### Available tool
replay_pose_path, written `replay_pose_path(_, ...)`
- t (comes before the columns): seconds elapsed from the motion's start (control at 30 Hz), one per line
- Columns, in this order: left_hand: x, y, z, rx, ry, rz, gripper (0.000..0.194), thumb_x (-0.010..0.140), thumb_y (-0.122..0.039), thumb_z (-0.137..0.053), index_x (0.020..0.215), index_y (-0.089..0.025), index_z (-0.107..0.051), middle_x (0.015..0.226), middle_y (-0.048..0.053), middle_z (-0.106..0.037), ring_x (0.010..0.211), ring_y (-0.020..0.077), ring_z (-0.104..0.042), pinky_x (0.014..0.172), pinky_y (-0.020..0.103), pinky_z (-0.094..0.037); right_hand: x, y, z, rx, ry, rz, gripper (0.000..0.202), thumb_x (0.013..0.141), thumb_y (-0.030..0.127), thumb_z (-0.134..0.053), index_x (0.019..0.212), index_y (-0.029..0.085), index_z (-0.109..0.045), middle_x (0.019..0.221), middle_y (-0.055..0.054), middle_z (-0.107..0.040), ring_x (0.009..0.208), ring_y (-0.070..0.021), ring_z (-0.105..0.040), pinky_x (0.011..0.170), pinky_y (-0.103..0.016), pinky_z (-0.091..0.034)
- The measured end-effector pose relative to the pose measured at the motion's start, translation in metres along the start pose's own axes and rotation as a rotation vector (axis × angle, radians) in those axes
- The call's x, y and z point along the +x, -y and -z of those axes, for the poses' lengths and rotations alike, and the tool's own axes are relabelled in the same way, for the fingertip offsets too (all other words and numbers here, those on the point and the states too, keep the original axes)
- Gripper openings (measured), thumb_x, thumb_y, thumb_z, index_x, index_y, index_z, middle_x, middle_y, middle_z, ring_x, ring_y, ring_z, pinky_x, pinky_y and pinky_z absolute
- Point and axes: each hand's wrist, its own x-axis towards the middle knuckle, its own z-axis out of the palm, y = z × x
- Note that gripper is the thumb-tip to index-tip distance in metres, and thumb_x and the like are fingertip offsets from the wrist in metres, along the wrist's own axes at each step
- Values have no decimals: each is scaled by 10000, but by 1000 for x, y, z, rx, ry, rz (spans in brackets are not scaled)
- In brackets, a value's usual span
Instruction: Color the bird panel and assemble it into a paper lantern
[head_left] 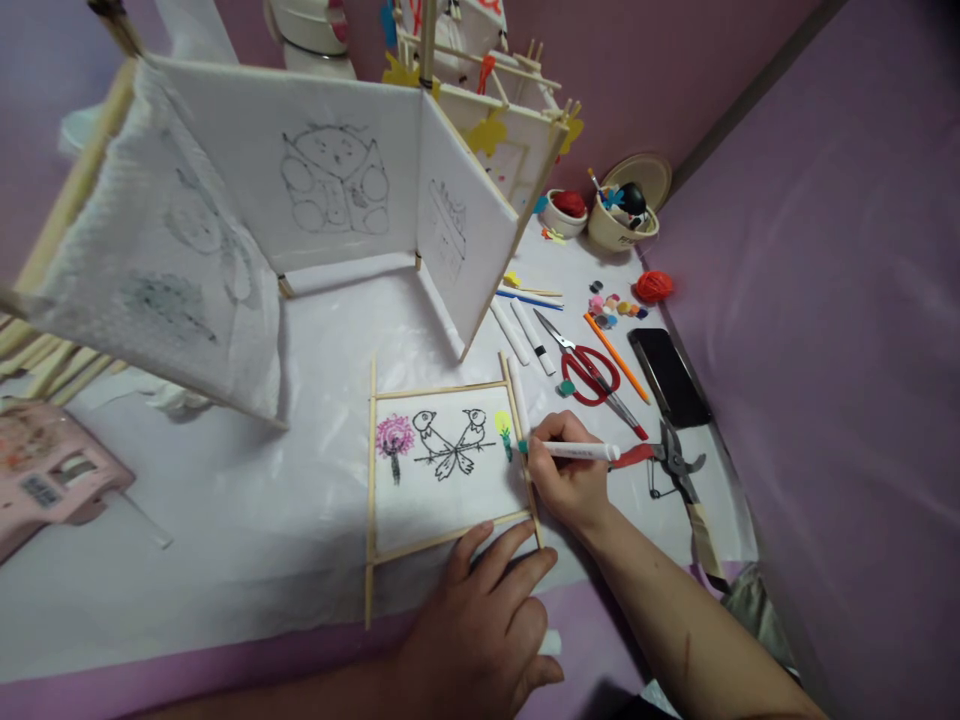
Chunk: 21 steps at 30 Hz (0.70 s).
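A white sheet (427, 515) in a frame of thin wooden sticks (370, 470) lies on the table. Drawn on it are two black-outlined birds on a branch, a pink tree at the left and a yellow-and-green plant at the right. My right hand (574, 490) grips a white marker (589, 452), its green tip beside the plant near the frame's right stick. Fingers spread, my left hand (491, 610) rests on the frame's bottom stick. A white object (551, 642) shows partly beside my left hand.
Behind the frame stands a three-panel stick-and-cloth screen (247, 170) with drawings. Red-handled scissors (589, 372), a phone (669, 375), pruning shears (679, 470) and several markers (532, 338) lie at the right. A pink glue gun (56, 465) is at the left.
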Motion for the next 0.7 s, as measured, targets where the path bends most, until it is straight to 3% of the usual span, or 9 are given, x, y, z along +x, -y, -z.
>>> replay_pose_path(0.7, -1, -1, 0, 8, 8, -4, 364, 941, -544, -592, 847, -193, -623, 1387, 31, -608, 1414, 282, -365, 1185, 447, -70, -1, -2, -1, 49, 9, -42, 188, 811, 171, -571, 674, 216, -451, 537, 73, -406, 460, -82, -351, 446, -236, -285)
